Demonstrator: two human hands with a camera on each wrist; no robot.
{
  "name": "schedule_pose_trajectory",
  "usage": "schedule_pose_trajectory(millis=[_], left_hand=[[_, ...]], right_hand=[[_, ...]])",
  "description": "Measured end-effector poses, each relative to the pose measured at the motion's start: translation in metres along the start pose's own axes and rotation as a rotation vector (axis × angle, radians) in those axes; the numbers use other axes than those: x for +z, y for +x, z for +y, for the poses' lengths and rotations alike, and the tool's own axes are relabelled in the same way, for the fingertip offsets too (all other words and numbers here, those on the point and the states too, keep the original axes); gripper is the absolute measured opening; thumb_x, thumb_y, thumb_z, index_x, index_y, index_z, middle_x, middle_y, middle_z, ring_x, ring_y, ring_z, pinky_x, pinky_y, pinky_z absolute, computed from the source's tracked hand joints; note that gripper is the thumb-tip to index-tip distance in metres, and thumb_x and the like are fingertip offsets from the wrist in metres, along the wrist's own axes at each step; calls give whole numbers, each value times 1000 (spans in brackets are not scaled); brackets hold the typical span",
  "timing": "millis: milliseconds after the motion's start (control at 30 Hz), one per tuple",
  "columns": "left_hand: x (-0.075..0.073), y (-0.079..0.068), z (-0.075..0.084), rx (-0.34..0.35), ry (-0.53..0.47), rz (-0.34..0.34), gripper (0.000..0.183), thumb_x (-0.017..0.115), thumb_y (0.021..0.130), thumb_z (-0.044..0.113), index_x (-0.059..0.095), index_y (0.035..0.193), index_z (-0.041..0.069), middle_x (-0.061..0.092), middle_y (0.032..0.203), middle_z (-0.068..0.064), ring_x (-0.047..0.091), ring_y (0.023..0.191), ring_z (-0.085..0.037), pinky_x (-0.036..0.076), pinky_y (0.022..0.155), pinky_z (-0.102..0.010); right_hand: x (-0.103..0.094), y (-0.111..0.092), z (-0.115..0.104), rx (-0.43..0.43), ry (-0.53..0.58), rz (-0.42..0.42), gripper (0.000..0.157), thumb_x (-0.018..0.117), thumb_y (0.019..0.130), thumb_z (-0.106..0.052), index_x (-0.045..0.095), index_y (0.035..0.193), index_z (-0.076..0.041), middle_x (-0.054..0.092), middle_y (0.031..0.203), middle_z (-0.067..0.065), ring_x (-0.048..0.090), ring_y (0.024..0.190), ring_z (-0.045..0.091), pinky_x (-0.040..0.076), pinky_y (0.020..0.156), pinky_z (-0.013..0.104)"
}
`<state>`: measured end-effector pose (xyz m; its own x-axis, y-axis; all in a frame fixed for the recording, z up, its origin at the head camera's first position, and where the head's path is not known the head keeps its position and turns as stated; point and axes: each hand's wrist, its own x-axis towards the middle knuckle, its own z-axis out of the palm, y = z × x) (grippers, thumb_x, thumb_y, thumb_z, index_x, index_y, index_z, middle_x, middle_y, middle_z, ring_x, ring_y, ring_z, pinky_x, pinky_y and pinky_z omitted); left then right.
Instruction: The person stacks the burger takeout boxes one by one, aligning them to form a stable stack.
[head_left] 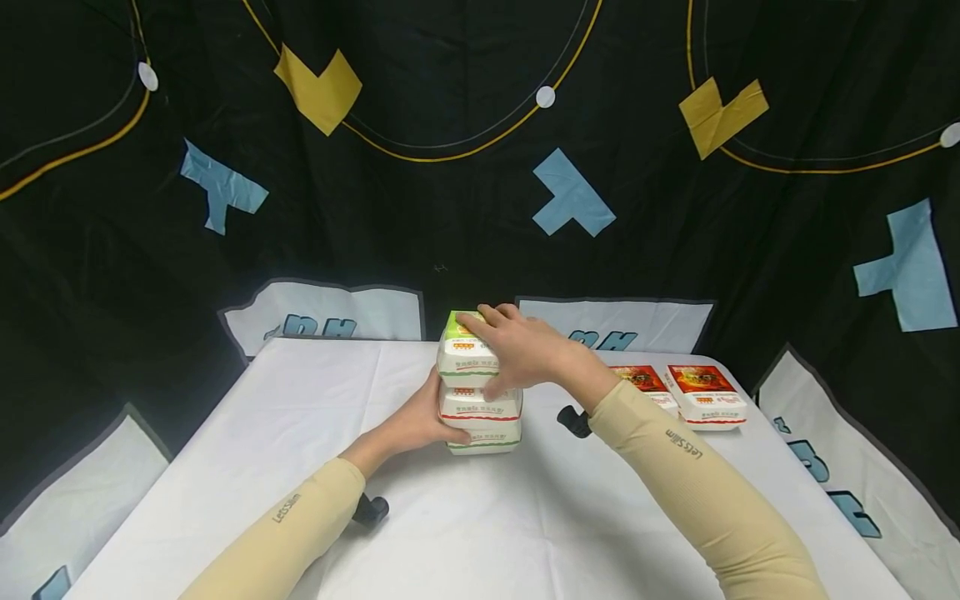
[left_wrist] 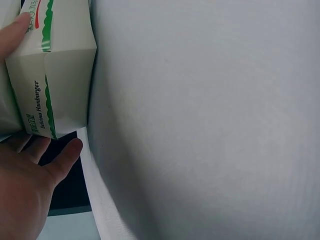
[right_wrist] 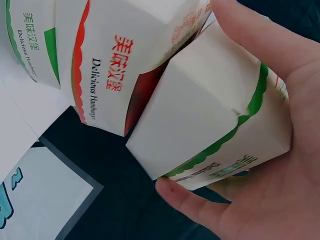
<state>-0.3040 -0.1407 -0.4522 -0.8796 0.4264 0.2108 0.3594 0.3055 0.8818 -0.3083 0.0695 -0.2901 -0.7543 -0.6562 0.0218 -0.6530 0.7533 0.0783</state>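
Three paper hamburger boxes are stacked at the middle of the white table. My right hand [head_left: 525, 346] grips the top box [head_left: 467, 360], which has a green lid, with the thumb on its near side. In the right wrist view this green-striped box [right_wrist: 200, 100] sits tilted against the red-striped middle box [right_wrist: 107, 65], and a wedge of red lid shows between them. My left hand [head_left: 416, 421] holds the lower part of the stack from the left, its thumb across the front near the bottom box [head_left: 487, 442]. In the left wrist view the bottom box [left_wrist: 65, 75] stands on the cloth.
Two more hamburger boxes with red lids, a near one [head_left: 705, 400] and one partly behind my right forearm [head_left: 645, 379], lie at the table's right back. White cloth [head_left: 465, 525] covers the table. A black curtain [head_left: 450, 225] hangs behind it.
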Motion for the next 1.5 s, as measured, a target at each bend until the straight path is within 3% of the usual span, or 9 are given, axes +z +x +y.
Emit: schedule_pose_trajectory(millis=[333, 800, 1167, 1500], left_hand=[[0, 1, 0, 2, 14, -3, 126, 97, 63, 15, 12, 152, 40, 56, 139, 10, 56, 128, -12, 39, 113, -43], [-3, -3, 5, -18, 65, 10, 120, 97, 62, 15, 18, 150, 36, 57, 137, 11, 52, 132, -13, 34, 117, -45], [0, -1, 12, 27, -24, 10, 122, 95, 69, 24, 8, 154, 42, 55, 140, 9, 57, 126, -12, 39, 113, -46], [3, 0, 9, 17, -26, 20, 112, 90, 76, 26, 11, 153, 41, 57, 137, 11, 60, 124, -10, 41, 112, -44]], right_hand=[[3, -4, -6, -11, -65, -22, 127, 94, 64, -46, 12, 160, -38, 17, 168, 6, 21, 150, 34, 52, 97, 48], [2, -4, -8, -44, -87, -20, 122, 93, 68, -40, 12, 160, -39, 17, 168, 6, 20, 151, 35, 54, 94, 46], [0, -5, -7, -32, -70, -24, 119, 90, 70, -38, 12, 160, -39, 15, 169, 5, 23, 149, 32, 53, 93, 45], [-7, -10, -6, 5, -34, -70, 100, 76, 83, -37, 13, 160, -40, 14, 169, 5, 22, 150, 34, 54, 94, 47]])
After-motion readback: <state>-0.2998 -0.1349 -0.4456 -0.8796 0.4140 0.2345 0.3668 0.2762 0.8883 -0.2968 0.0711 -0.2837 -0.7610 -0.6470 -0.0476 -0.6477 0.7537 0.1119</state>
